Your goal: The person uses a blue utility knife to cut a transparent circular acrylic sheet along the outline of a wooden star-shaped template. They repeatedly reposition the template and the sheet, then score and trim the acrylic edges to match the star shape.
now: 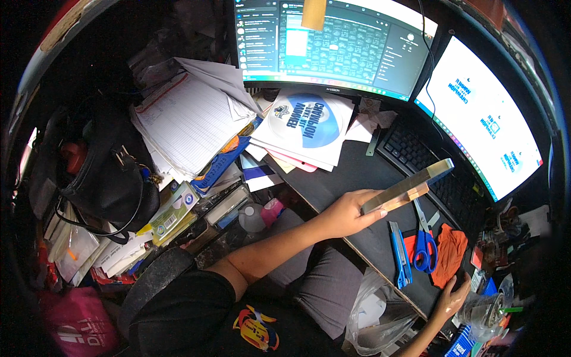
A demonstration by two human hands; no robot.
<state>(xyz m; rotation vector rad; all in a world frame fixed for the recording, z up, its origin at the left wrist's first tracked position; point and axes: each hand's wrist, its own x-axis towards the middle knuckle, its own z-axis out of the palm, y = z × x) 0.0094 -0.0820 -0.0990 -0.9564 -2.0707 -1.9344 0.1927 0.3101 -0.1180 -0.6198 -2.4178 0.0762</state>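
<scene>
My left hand (352,215) reaches across the desk, its fingers closed round one end of a thick gold-edged plaque (410,185). The plaque is tilted and seen nearly edge-on, with a smaller block on its near side; its face is hidden. At the desk's right edge, my right hand (453,298) has its fingers apart and holds nothing I can see. It is just beside a crumpled orange cloth (450,254). Between the hands lie blue-handled scissors (424,250) and a blue box cutter (400,256), with something red partly under them.
Two lit monitors (333,44) stand behind a black keyboard (407,149). Printed sheets with a round blue design (306,124) and a ledger (190,119) lie to the left. A black bag (104,166) hangs over stacked papers. A clear plastic cup (485,312) stands right of my right hand.
</scene>
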